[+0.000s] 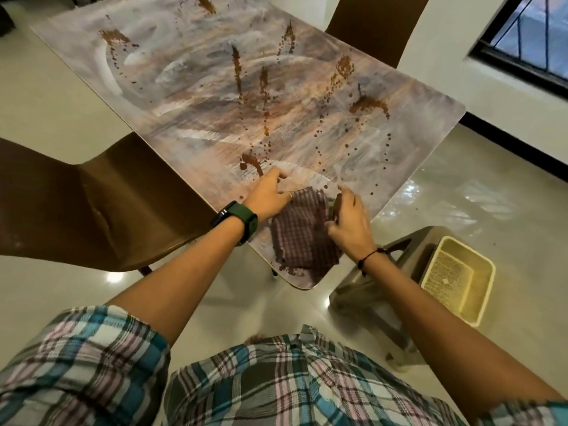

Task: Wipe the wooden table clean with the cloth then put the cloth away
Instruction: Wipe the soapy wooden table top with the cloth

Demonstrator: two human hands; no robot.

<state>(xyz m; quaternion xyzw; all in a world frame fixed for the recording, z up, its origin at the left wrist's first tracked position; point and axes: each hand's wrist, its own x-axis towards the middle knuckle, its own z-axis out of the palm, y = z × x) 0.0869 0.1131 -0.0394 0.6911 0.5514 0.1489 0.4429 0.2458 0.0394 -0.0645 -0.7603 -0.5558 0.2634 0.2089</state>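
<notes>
A dark checked cloth (302,238) lies spread on the near corner of the wooden table (196,96). Brown splashes and streaks (367,104) are scattered over the whole top, among pale smeared swirls. My left hand (270,193), with a green watch on the wrist, pinches the cloth's far left edge. My right hand (349,221) grips the cloth's right edge, fingers curled into the fabric. Both hands rest low on the tabletop.
A brown chair (92,204) stands tucked at the table's left side, another chair back (375,23) at the far side. To the right on the floor, a grey plastic stool (368,290) carries a pale yellow basket (458,278). A window is at upper right.
</notes>
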